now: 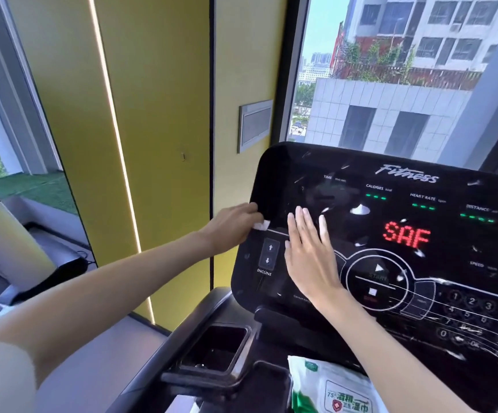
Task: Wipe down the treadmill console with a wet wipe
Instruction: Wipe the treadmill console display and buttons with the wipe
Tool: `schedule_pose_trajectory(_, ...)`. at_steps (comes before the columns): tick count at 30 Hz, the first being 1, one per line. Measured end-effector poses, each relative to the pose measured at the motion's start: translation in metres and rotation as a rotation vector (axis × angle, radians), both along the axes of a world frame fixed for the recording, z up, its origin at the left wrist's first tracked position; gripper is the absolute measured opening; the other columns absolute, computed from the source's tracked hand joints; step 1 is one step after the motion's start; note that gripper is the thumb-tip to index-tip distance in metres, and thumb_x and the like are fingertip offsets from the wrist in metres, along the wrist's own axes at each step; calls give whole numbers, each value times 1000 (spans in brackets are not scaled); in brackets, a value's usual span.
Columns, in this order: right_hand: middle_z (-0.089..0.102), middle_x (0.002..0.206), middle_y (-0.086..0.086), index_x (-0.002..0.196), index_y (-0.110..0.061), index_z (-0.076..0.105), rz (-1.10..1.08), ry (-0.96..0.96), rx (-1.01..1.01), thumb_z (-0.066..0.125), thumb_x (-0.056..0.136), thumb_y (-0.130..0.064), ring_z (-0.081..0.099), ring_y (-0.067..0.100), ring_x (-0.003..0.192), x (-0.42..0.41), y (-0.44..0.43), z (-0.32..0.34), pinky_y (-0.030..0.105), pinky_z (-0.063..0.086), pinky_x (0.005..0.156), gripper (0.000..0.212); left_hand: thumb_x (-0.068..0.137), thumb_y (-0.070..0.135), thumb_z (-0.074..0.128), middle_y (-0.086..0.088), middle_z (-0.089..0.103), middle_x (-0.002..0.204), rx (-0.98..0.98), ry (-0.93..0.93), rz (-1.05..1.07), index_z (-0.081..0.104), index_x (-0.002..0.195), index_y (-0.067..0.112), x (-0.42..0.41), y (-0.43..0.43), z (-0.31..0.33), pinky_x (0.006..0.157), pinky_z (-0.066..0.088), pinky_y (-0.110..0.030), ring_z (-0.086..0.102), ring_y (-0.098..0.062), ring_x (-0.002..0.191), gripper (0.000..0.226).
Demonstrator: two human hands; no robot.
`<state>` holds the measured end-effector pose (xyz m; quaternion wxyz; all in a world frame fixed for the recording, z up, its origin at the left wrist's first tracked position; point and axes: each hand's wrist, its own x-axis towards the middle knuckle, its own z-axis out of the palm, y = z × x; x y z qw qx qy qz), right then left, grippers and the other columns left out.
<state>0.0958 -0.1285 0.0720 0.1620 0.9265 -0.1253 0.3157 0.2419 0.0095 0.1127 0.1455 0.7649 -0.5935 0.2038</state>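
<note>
While the left arm stretches in from the lower left, nearly straight, the left hand (232, 226) meets the left edge of the treadmill console (316, 168) with its back turned to the camera. Its fingers (249, 208) curl in and pinch a small white wet wipe (261, 225), pressing it against the black panel just above the INCLINE buttons (268, 253); only a crumpled corner of the wipe shows below the fingertips. The right arm comes up from the lower right, and the right hand (310, 251) lies palm-down on the console, fingers straight, slightly spread and pointing up the panel, holding nothing. Right of that hand, red letters (407, 235) read SAF. A green-and-white wipe packet (331, 389) lies below the console, beside a dark cup holder (215, 350).
</note>
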Motion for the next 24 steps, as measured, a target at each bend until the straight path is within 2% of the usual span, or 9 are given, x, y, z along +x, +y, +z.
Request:
schedule_pose_trajectory(3, 28, 149, 22, 140, 6, 31, -35, 31, -8, 22, 95, -27, 24, 30, 140, 2, -4, -4, 46, 14, 114, 56, 74, -16, 52, -10, 58, 85, -227, 100, 154, 65, 88, 4, 11, -8, 12, 53, 42, -33, 56, -29, 71, 28)
schedule_pose_trajectory(6, 22, 151, 22, 141, 6, 25, -53, 69, -26, 18, 96, -28, 18, 31, 142, 3, -4, -7, 47, 12, 115, 58, 73, -13, 52, -11, 57, 87, -24, -72, -62, 63, 89, 4, -2, -3, -4, 49, 46, -36, 55, -27, 76, 26)
schedule_pose_trajectory(8, 21, 151, 23, 142, 7, 24, -60, 65, -32, 18, 96, -28, 17, 32, 142, 3, -5, -8, 47, 12, 115, 58, 77, -11, 52, -11, 56, 90, 25, -53, -74, 63, 92, 4, -6, 0, -7, 49, 46, -36, 56, -27, 76, 25)
schedule_pose_trajectory(11, 20, 151, 24, 142, 8, 22, -50, 46, -24, 22, 98, -28, 16, 33, 142, 5, -4, -10, 46, 11, 115, 56, 83, -9, 50, -12, 56, 92, -244, 100, 132, 64, 97, 2, 3, -8, -4, 56, 48, -39, 56, -29, 73, 22)
schedule_pose_trajectory(12, 18, 151, 24, 142, 8, 20, -49, 46, -25, 25, 99, -28, 15, 33, 142, 4, -4, -10, 46, 10, 116, 56, 82, -9, 51, -12, 56, 91, -234, 102, 104, 63, 96, 1, -1, -9, -6, 56, 48, -37, 55, -29, 74, 21)
schedule_pose_trajectory(15, 15, 152, 23, 143, 7, 18, -53, 65, -37, 29, 97, -29, 13, 33, 142, 3, -5, -10, 45, 12, 116, 59, 80, -8, 54, -13, 56, 91, -12, -25, -122, 62, 95, 1, -12, -2, -19, 53, 41, -30, 55, -27, 77, 19)
schedule_pose_trajectory(16, 15, 152, 23, 143, 7, 18, -52, 67, -39, 29, 97, -28, 13, 33, 142, 3, -5, -10, 46, 13, 116, 59, 82, -7, 53, -12, 56, 92, -6, 8, -101, 62, 96, 2, -11, 0, -17, 54, 42, -30, 57, -27, 76, 19)
schedule_pose_trajectory(19, 18, 151, 25, 142, 8, 20, -38, 44, -16, 32, 97, -25, 15, 34, 142, 4, -3, -10, 46, 14, 116, 57, 85, -8, 47, -12, 57, 95, -267, 141, 97, 63, 99, 1, 4, -4, -11, 61, 50, -39, 58, -29, 76, 23)
schedule_pose_trajectory(24, 23, 149, 25, 141, 9, 25, -4, 16, -14, 48, 93, -12, 21, 35, 140, 5, -5, -10, 47, 17, 115, 57, 81, -8, 56, -11, 56, 93, 20, 6, -137, 62, 96, 4, -11, 7, -31, 56, 51, -36, 58, -27, 75, 19)
